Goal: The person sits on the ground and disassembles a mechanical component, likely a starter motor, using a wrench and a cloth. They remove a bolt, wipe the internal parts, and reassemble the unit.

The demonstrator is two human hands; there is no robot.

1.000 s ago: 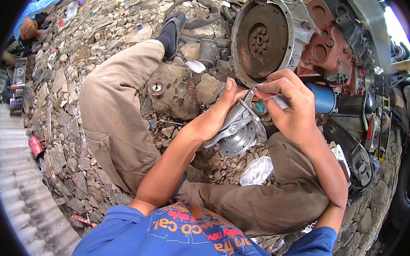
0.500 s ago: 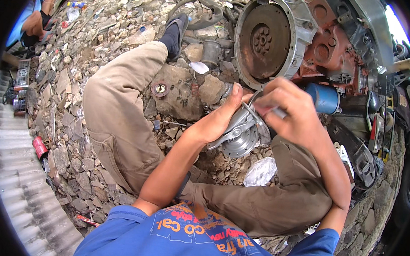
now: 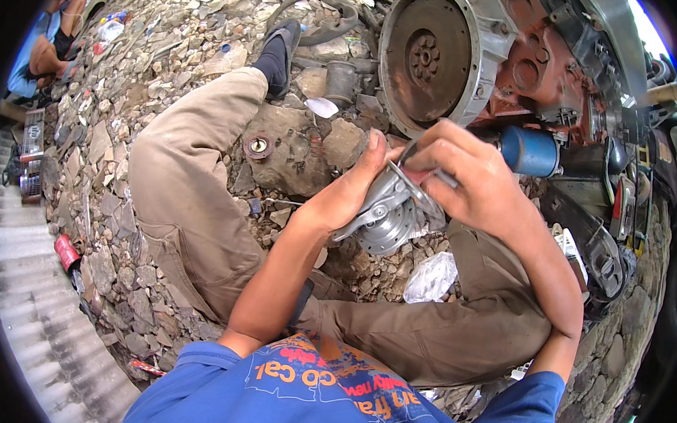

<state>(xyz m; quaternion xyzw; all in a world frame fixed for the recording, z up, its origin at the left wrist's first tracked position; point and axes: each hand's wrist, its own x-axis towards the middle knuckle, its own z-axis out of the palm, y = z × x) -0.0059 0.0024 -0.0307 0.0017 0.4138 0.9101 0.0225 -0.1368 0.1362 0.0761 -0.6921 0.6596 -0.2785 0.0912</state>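
Note:
In my lap area, my left hand [image 3: 347,197] is closed round a silver cast-metal housing [image 3: 384,221] with a round flanged hub on its lower end, thumb along its upper side. My right hand [image 3: 474,180] is curled at the housing's top, pinching a thin reddish piece [image 3: 425,175] against it; that piece is partly hidden by the fingers. Below them lies a crumpled clear plastic bag [image 3: 431,278]. A small ring-like part [image 3: 257,147] rests on a flat stone [image 3: 283,170] beside my bent left leg.
A large flywheel housing [image 3: 423,55] on a rusty red engine [image 3: 534,61], a blue filter [image 3: 529,151] and loose parts [image 3: 604,264] are at right. Another person [image 3: 40,58] squats upper left. A corrugated sheet [image 3: 36,287], red can [image 3: 67,252] and rubble [image 3: 111,176] lie left.
My right hand has shifted and curled further over the housing's top, which tilts slightly in my left hand. The other person's outstretched arm has drawn back from the bottle at upper left.

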